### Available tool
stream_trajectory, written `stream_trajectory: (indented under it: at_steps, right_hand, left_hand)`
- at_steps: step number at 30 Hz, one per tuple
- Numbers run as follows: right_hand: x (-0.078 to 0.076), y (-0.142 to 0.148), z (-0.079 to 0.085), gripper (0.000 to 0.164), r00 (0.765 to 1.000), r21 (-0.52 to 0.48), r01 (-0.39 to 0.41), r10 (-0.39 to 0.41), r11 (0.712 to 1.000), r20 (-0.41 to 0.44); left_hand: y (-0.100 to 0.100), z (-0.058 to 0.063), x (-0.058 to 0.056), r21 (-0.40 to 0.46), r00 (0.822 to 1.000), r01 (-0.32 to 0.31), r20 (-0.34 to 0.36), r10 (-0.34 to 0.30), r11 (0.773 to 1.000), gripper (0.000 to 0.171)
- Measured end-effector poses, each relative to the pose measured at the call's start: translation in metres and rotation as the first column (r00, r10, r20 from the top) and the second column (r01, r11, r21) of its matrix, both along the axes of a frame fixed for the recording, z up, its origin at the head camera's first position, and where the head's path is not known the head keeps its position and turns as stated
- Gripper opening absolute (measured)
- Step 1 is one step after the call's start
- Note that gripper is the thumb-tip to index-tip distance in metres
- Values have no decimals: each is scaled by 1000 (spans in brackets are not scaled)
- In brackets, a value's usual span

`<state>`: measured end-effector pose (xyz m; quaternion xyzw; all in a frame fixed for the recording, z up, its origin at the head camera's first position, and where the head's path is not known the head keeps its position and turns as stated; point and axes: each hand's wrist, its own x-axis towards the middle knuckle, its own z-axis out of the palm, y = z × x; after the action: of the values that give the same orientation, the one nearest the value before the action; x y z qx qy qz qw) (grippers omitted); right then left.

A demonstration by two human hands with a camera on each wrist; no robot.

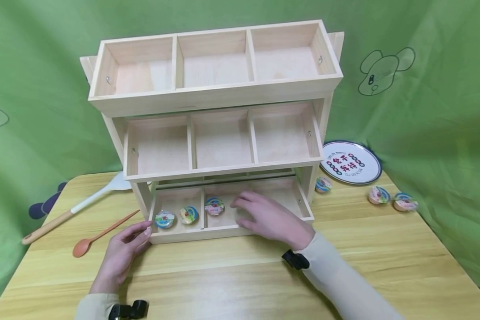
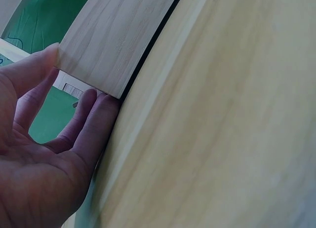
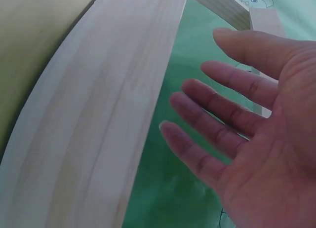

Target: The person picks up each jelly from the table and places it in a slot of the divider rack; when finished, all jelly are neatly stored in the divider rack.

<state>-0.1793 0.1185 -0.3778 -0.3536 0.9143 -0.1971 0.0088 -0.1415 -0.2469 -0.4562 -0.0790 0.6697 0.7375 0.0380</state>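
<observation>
Bottom tray [image 1: 224,233] of the wooden rack [image 1: 216,98]: your left hand [image 1: 122,253] holds its left near corner between thumb and fingers, thumb at the upper edge, fingertips at the lower one, as the left wrist view shows. Your right hand [image 1: 268,218] is over the same tray, right of its visible divider [image 1: 202,209]; fingers spread apart, nothing in the grip. Contact with the tray floor: cannot tell.

Small sealed cups, in the tray: a left cup [image 1: 165,219] and a second cup [image 1: 189,215] lie near each other, left of the divider; a third cup [image 1: 214,206] lies just right of it, to the left of your right fingertips.

On the table [image 1: 224,284], right side: one cup [image 1: 323,184] just beside the rack, near a printed plate [image 1: 372,173]; two more, a left one [image 1: 378,194] and a right one [image 1: 405,202], side by side farther right.

Left side: a white spatula [image 1: 90,200] with a wooden handle end, and nearer you an orange spoon [image 1: 82,247].
</observation>
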Motion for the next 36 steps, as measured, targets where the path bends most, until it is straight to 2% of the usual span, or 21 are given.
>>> stream_trajectory:
  at_steps: [18, 24, 36]
  right_hand:
    - [9, 29, -2, 41, 998, -35, 56, -55, 998, 24]
    - [12, 42, 0, 45, 994, -66, 90, -86, 994, 65]
    - [14, 66, 1, 44, 989, -47, 137, -134, 989, 60]
  left_hand:
    - [-1, 0, 0, 5, 1000, 8, -8, -8, 1000, 27]
    - [-1, 0, 0, 5, 1000, 5, -4, -5, 1000, 27]
    - [-1, -1, 0, 12, 1000, 5, -7, -5, 1000, 27]
